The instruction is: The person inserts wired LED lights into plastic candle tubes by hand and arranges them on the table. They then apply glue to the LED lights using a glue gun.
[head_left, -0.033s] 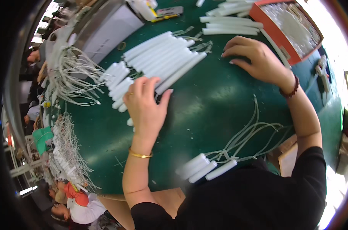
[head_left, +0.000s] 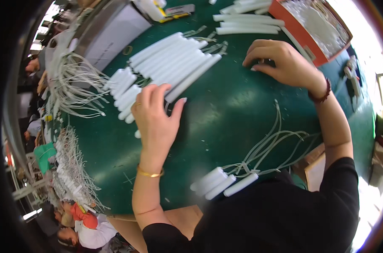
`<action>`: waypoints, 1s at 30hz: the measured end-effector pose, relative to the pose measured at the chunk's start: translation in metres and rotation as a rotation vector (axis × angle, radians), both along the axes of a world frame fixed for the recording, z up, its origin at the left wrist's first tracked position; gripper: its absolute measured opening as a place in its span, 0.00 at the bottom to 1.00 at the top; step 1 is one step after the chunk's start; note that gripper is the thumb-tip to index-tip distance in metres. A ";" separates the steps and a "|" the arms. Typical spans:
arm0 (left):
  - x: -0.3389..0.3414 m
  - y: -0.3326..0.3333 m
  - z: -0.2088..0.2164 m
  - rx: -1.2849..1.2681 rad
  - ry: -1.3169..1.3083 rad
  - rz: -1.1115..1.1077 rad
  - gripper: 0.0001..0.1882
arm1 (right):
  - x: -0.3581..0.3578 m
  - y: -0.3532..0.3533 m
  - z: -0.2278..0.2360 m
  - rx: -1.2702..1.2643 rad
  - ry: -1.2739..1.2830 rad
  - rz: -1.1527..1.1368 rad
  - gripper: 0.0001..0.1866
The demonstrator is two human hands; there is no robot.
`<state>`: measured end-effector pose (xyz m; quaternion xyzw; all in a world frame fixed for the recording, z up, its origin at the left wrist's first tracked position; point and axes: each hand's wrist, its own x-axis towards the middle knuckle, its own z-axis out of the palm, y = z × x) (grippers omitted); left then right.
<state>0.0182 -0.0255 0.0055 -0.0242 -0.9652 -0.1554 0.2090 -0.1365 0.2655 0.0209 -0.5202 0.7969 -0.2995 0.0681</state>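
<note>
My left hand (head_left: 155, 120) is at the near end of a row of long white tubes (head_left: 170, 57) with thin wires at their far ends. Its thumb is spread from the bent fingers, and nothing shows between them. Part of a shorter white tube group (head_left: 126, 99) is hidden behind this hand. My right hand (head_left: 284, 65) hovers over the green table (head_left: 225, 114), right of the row, fingers curved and thumb apart, holding nothing visible. Closer to me lie several short white tubes (head_left: 223, 183) with pale looped cables (head_left: 269, 145).
An orange box (head_left: 313, 55) of clear plastic pieces stands far right beside more white tubes (head_left: 246, 30). A pale cable bundle (head_left: 79, 90) hangs at the left by a grey box (head_left: 111, 38). Lower left are heaped wired parts (head_left: 73, 168) and other people (head_left: 92, 230).
The fingers of my right hand have curled slightly closer to the thumb. The whole scene has shifted a little left in the view. My left hand keeps its pose.
</note>
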 end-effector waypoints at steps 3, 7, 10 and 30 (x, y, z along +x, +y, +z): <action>0.021 0.012 0.035 0.217 -0.411 -0.257 0.15 | 0.010 0.009 0.033 0.167 -0.307 0.124 0.10; 0.063 0.033 0.060 0.044 -0.731 -0.494 0.19 | 0.025 0.012 0.035 0.602 -0.404 0.291 0.16; 0.088 0.044 0.060 0.014 -0.779 -0.475 0.23 | 0.025 0.011 0.022 0.622 -0.150 0.305 0.13; 0.075 0.012 0.035 -0.090 -0.498 -0.113 0.18 | -0.046 -0.004 -0.058 -0.680 0.279 0.499 0.07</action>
